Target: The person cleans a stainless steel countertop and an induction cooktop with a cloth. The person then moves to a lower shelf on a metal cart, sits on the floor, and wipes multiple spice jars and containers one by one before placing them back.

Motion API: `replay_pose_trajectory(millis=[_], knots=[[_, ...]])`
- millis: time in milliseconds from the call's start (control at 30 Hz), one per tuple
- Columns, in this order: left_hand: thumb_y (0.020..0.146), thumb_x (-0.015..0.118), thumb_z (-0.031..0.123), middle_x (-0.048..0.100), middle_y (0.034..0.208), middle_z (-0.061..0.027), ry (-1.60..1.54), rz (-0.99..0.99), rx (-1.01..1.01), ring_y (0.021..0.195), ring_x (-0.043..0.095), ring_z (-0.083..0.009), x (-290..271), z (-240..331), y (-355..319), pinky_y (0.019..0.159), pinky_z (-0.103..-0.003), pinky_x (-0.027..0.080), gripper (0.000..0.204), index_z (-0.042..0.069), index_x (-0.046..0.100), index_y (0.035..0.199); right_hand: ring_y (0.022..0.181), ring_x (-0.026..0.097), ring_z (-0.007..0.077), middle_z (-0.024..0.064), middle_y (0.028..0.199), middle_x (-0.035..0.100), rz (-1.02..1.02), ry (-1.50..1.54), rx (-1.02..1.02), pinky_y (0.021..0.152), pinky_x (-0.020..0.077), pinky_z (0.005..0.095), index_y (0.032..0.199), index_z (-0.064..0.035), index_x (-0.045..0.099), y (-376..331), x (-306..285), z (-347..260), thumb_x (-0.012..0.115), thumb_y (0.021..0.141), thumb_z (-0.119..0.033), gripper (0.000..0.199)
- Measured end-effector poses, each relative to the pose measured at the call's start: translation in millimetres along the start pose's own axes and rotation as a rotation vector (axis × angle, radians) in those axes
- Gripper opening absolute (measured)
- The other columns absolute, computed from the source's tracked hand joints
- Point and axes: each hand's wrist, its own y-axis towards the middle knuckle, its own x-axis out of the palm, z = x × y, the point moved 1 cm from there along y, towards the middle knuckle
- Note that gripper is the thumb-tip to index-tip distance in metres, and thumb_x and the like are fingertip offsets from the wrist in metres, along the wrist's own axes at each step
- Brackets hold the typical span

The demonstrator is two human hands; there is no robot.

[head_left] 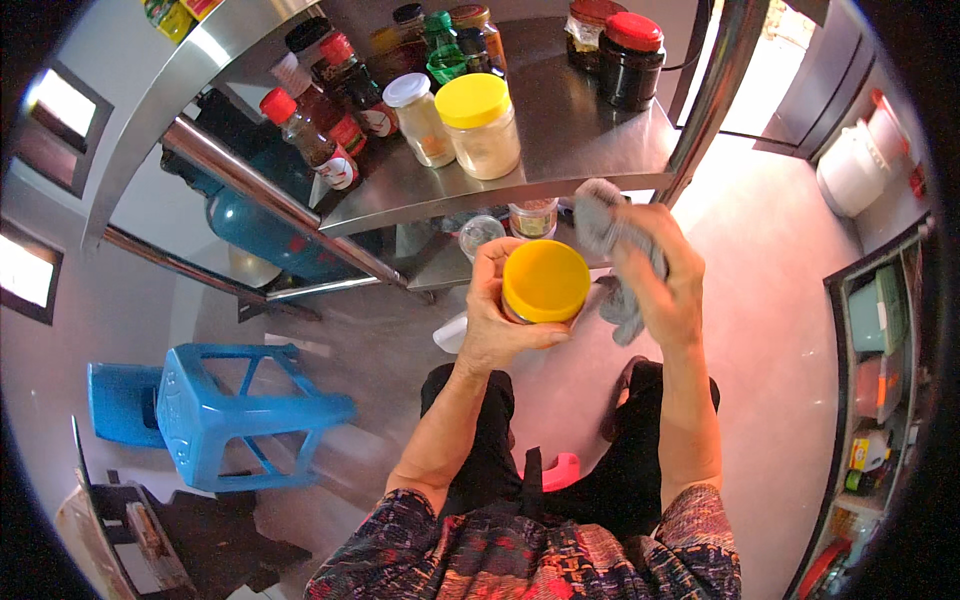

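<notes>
My left hand (490,320) grips a jar with a yellow lid (545,282) from its left side, held in front of my body below the steel shelf. My right hand (660,275) clutches a grey cloth (600,225) that presses against the right side of the jar. On the steel shelf (590,140) above stand another yellow-lidded jar (478,125), a white-lidded jar (418,118), red-capped sauce bottles (310,135) and two dark jars with red lids (625,55). Small jars (533,217) sit on a lower shelf behind my hands.
A blue plastic stool (240,415) lies tipped on the floor at the left, next to a teal gas cylinder (260,230) under the shelf. A white bucket (850,170) stands at the far right, above a rack with containers (875,390). A pink object (560,470) lies between my feet.
</notes>
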Motion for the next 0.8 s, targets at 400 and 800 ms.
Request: replay_pose_trajectory(millis=[400, 800], knots=[[0.047, 0.092, 0.017, 0.039, 0.126, -0.0137, 0.156, -0.019, 0.153, 0.107, 0.051, -0.0209, 7.2, -8.8, -1.3, 0.093, -0.036, 0.046, 0.126, 0.004, 0.009, 0.141, 0.095, 0.056, 0.0266, 0.0080, 0.107, 0.060, -0.239, -0.419, -0.229, 0.083, 0.0462, 0.0351, 0.098, -0.0085, 0.067, -5.2, 22.9, 10.3, 0.067, 0.068, -0.007, 0.030], [0.056, 0.087, 0.019, 0.057, 0.110, -0.0167, 0.852, -0.083, 0.271, 0.096, 0.060, -0.0316, -12.5, -18.1, -6.0, 0.083, -0.040, 0.049, 0.133, 0.002, -0.011, 0.143, 0.091, 0.050, 0.0216, -0.0028, 0.094, 0.058, -0.301, -0.838, -0.498, 0.071, 0.0431, 0.0360, 0.095, -0.0163, 0.064, -23.7, 47.6, -9.4, 0.072, 0.061, -0.016, 0.036]])
